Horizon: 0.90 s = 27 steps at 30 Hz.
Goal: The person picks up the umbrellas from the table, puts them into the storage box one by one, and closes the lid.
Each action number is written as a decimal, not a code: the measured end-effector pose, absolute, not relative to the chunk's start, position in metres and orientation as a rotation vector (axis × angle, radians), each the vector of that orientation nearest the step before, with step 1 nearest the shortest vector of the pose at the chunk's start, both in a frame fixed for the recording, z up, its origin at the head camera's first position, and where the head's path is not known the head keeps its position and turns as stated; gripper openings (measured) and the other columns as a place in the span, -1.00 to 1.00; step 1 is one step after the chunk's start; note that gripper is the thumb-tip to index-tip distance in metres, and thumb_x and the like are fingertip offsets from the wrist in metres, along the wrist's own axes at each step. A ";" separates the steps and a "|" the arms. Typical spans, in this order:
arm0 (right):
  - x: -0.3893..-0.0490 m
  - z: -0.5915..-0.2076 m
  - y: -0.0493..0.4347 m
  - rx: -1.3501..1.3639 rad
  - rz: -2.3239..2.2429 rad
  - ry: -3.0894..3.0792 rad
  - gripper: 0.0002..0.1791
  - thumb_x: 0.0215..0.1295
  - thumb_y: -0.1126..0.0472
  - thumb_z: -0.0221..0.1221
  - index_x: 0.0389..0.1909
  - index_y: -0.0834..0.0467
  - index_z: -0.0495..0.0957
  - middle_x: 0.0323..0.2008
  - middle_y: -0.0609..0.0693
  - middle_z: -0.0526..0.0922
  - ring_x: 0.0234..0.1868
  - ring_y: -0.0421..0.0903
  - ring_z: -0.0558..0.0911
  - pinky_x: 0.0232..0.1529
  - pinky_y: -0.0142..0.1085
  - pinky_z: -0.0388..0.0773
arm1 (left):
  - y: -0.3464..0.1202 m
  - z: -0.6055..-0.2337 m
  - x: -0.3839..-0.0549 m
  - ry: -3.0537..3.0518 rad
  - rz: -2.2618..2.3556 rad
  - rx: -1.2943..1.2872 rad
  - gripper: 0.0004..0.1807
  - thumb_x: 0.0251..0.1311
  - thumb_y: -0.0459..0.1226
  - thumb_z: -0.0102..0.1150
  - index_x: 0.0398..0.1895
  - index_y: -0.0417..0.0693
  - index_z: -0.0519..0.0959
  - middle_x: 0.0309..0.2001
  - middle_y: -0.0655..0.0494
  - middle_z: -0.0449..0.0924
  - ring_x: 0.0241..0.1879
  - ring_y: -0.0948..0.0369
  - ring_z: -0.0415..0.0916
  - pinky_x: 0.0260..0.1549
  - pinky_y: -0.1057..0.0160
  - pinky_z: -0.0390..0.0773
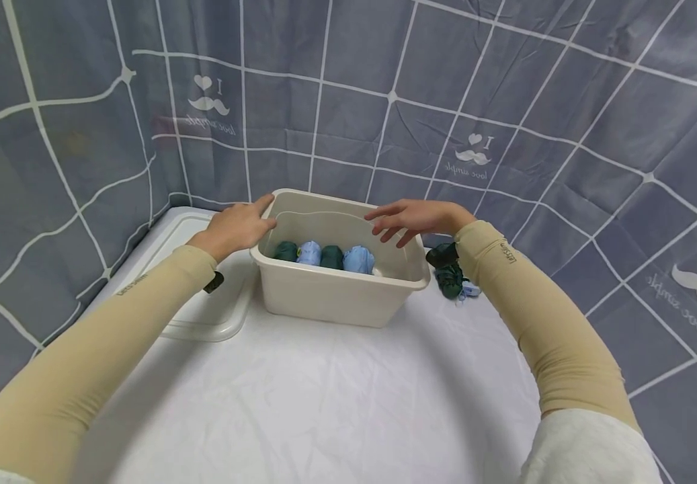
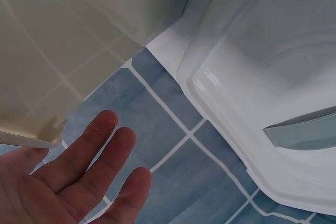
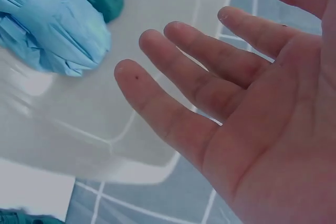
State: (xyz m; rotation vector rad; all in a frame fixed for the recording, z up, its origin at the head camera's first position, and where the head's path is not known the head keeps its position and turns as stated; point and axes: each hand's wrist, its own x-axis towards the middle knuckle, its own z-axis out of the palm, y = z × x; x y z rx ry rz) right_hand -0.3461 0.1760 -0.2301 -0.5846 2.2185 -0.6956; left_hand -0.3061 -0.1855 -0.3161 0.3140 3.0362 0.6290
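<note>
A cream plastic storage bin (image 1: 330,296) stands on the white-covered table. Inside lie several bundles: light blue ones (image 1: 358,259) and dark green ones (image 1: 332,257), their crinkled material clear in the right wrist view. My left hand (image 1: 236,228) rests at the bin's left rim, thumb over the inner side; in the left wrist view its other fingers (image 2: 94,156) extend loosely outside the wall. Above the right part of the bin hovers my right hand (image 1: 415,218), fingers spread and holding nothing. The right wrist view shows its palm (image 3: 262,124) beside the bin, apart from a blue bundle (image 3: 58,30).
A white lid (image 1: 203,316) lies left of the bin, partly behind my left forearm. Right of the bin sits a dark green bundle (image 1: 447,281) beside a small light blue item (image 1: 469,290). Grey-blue checked curtains (image 1: 348,114) surround the table.
</note>
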 end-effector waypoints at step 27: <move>-0.341 -0.230 0.277 -0.460 -1.183 2.306 -0.42 0.59 0.12 -0.01 0.56 0.03 0.16 0.48 0.22 0.29 0.43 0.20 0.38 0.32 0.17 0.39 | -0.187 -0.314 -0.305 3.039 0.636 0.339 -0.27 0.47 0.05 -0.26 0.65 0.16 -0.07 0.46 -0.26 0.28 0.33 -0.37 0.31 0.03 -0.45 0.40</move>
